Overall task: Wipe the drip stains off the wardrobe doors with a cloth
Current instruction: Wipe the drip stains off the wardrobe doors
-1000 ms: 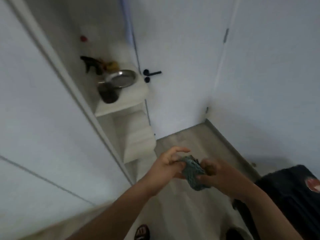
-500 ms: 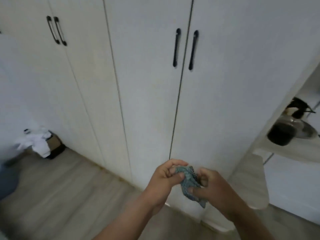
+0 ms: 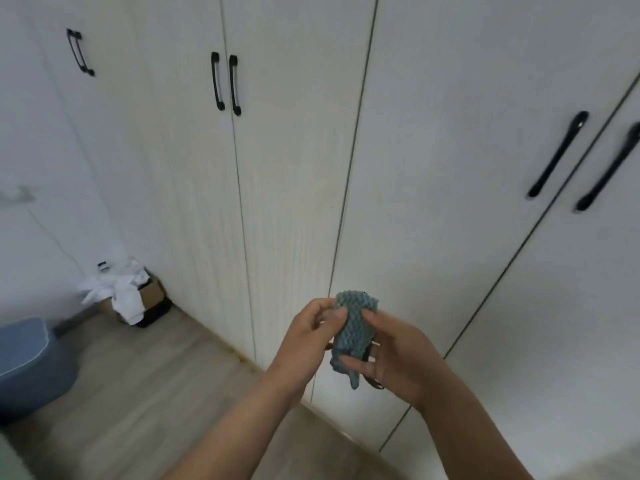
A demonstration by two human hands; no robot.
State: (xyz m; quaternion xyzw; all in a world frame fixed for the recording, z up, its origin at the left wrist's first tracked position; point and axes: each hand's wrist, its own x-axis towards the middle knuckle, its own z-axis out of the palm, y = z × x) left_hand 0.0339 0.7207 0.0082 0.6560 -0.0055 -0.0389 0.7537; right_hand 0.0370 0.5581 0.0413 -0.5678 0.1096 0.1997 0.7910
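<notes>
White wardrobe doors (image 3: 298, 188) with black handles (image 3: 225, 85) fill the frame, faint yellowish streaks running down the middle panels. Lower centre: both hands hold a folded grey-blue cloth (image 3: 354, 329) in front of the doors. Left hand (image 3: 311, 332) pinches its upper edge with the thumb on top; right hand (image 3: 398, 355) grips its right side and bottom.

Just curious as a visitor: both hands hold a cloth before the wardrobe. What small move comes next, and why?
Probably press the cloth against the yellowish streaks on the door straight ahead: the left hand and right hand hold it bunched, clear of the door.
</notes>
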